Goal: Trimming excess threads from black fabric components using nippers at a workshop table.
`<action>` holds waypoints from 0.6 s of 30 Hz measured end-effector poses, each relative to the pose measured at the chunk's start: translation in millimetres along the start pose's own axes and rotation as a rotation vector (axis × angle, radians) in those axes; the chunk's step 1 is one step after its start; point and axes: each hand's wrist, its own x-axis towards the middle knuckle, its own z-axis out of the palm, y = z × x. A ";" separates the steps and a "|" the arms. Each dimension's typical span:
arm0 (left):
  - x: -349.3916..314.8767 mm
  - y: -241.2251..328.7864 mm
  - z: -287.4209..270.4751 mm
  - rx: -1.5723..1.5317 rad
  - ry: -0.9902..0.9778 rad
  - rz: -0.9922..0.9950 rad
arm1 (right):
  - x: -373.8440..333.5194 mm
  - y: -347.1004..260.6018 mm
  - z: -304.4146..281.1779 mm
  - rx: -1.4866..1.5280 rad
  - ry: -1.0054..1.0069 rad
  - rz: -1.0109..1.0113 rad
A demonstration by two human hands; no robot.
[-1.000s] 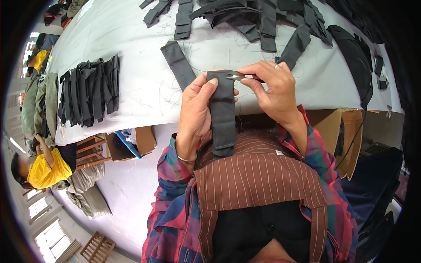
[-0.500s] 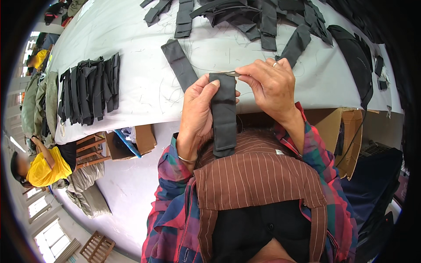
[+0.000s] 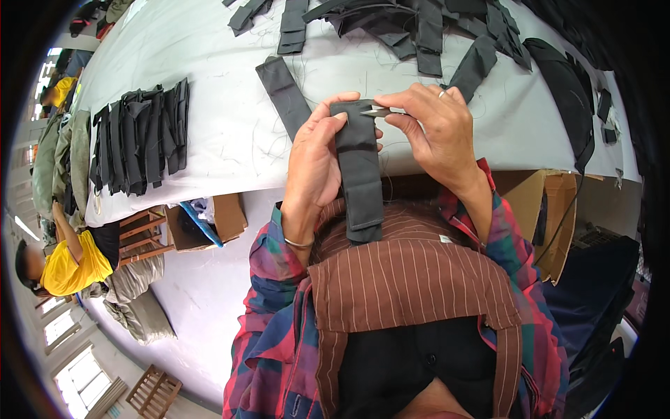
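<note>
My left hand (image 3: 315, 157) grips a dark grey folded fabric strip (image 3: 359, 164) near its top end, with the thumb on its face and fingertips showing past its right edge. The strip hangs down toward my striped apron. In my right hand (image 3: 436, 133) is a small pair of thread snips (image 3: 380, 112), pinched between thumb and fingers. Its pointed blades are at the strip's top right edge and look slightly apart. Most of its body is hidden by the fingers. Just beyond my left hand, a similar loose strip (image 3: 283, 94) lies on the white-covered table (image 3: 230, 133).
A neat row of dark strips (image 3: 143, 140) lies at the left. A tangled heap of strips (image 3: 391, 28) with loose threads is at the far side. Cardboard boxes (image 3: 558, 223) stand under the table edge. A person in yellow (image 3: 77, 265) is at far left.
Both hands have risen slightly with the strip, which is now tilted a little. The snips' blades have moved from along the top edge to its right corner, and they show more clearly.
</note>
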 end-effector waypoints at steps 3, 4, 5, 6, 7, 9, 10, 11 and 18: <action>-0.6 -0.7 1.1 -0.016 0.012 0.001 | 1.9 -1.0 0.2 -0.073 0.017 -0.024; -1.0 -0.4 1.5 0.005 0.008 -0.002 | 2.5 -1.4 0.8 -0.087 0.026 -0.026; -1.4 -0.2 1.8 0.026 0.003 -0.006 | 2.8 -1.2 1.2 -0.087 0.026 -0.026; -1.8 -0.4 2.3 0.025 0.003 -0.004 | 3.2 -1.0 1.9 -0.097 0.021 -0.029; -2.0 -0.9 3.1 0.027 0.007 -0.001 | 3.6 -0.5 2.6 -0.107 0.016 -0.032; -2.2 -1.4 1.9 0.029 0.012 0.002 | 2.6 4.9 6.7 -0.055 0.033 -0.016; -1.9 -1.9 -1.1 0.007 0.005 0.002 | 2.3 6.7 8.4 -0.003 0.050 0.001; -1.5 -2.3 -4.0 -0.015 -0.002 0.002 | 2.6 4.1 5.9 -0.001 0.051 0.001; 2.6 -9.5 -13.8 -0.285 -0.002 -0.084 | -2.1 -5.2 16.1 0.166 -0.139 -0.040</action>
